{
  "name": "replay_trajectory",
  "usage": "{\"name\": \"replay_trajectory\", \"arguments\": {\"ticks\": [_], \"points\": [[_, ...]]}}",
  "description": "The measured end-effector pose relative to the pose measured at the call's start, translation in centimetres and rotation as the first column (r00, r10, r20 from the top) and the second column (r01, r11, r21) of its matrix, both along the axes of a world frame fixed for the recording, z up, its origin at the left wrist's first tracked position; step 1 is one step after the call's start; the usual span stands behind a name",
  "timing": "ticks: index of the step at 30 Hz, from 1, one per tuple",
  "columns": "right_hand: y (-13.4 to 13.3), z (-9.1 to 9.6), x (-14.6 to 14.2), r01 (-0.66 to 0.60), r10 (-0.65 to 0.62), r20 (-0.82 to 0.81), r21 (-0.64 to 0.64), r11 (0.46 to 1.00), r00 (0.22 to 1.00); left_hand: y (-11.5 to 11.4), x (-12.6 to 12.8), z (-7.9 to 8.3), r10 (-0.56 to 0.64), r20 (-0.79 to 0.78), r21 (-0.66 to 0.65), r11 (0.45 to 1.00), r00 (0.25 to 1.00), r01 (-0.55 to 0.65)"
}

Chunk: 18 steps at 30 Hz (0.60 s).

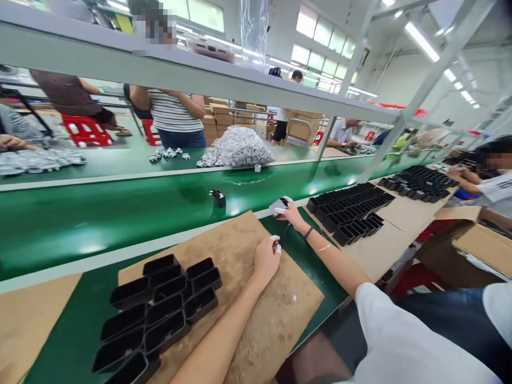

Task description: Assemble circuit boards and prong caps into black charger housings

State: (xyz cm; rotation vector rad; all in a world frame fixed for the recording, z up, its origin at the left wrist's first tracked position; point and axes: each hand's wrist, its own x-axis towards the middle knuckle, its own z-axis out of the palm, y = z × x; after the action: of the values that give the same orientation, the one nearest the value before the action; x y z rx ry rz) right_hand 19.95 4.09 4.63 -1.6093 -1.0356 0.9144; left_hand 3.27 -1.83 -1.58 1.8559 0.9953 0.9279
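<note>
Head view: pinching grey piece [277, 207] in right hand [295, 215], risking slip from likely fingertip-only hold, not making out grip of left hand [266, 258].

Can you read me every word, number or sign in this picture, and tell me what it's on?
There are none that I can read.
Black open boxes: no lettering can be made out.
Grey piece in the right hand: any marking is too small to read.
Stacked cartons behind: too small and blurred to read.
</note>
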Motion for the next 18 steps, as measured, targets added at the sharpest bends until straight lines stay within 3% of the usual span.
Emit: {"name": "replay_trajectory", "arguments": {"ticks": [4, 8, 13, 18], "points": [[4.1, 1.7, 0.7, 0.161, -0.134, 0.382, -0.039, 0.986, 0.914, -0.1, -0.3, 0.5, -0.045, -0.088, 0.038, 0.998, 0.995, 0.048], [7.4, 2.1, 0.2, 0.247, -0.126, 0.632, -0.107, 0.963, 0.765, -0.1, -0.5, 0.9, -0.055, -0.154, 0.066, 0.996, 0.987, 0.066], [9.2, 1.1, -0.6, 0.318, -0.101, 0.787, -0.125, 0.94, 0.608, 0.0, -0.4, 1.2, -0.052, -0.2, 0.061, 0.996, 0.978, 0.065], [9.7, 0.7, 0.4, 0.335, -0.081, 0.827, -0.134, 0.933, 0.557, 0.0, -0.4, 1.3, -0.056, -0.209, 0.042, 0.997, 0.976, 0.066]]}}
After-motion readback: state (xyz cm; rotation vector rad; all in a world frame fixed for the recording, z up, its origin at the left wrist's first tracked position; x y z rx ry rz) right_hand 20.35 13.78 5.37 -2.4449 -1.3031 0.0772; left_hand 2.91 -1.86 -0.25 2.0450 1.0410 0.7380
